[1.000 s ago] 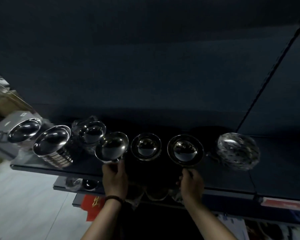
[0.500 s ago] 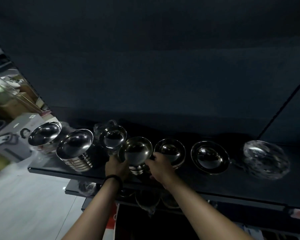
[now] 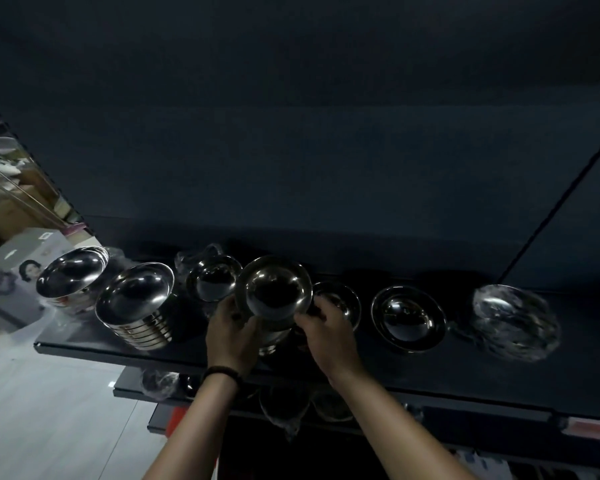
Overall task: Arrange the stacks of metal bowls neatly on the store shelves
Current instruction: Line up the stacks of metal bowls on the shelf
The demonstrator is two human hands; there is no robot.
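Note:
A row of shiny metal bowl stacks lines the dark shelf (image 3: 84,348). In the middle, a tall stack of small bowls (image 3: 272,296) is gripped from both sides: my left hand (image 3: 231,336) curls round its left flank and my right hand (image 3: 328,336) holds its right flank. Left of it stand a plastic-wrapped stack (image 3: 213,282), a ribbed tall stack (image 3: 136,303) and a far-left stack (image 3: 71,277). To the right sit a low stack (image 3: 340,301) partly hidden by my right hand, another low stack (image 3: 409,317) and a wrapped stack (image 3: 515,320).
The shelf's front edge runs just under my wrists. Lower shelves (image 3: 132,389) below hold more wrapped bowls (image 3: 160,381). A pale floor (image 3: 49,427) lies at lower left. The dark back panel (image 3: 326,168) rises behind the bowls, with a divider line (image 3: 551,216) at right.
My right hand left the low stack on the right and joined the left hand on the middle stack. That stack has risen and now looks larger and closer.

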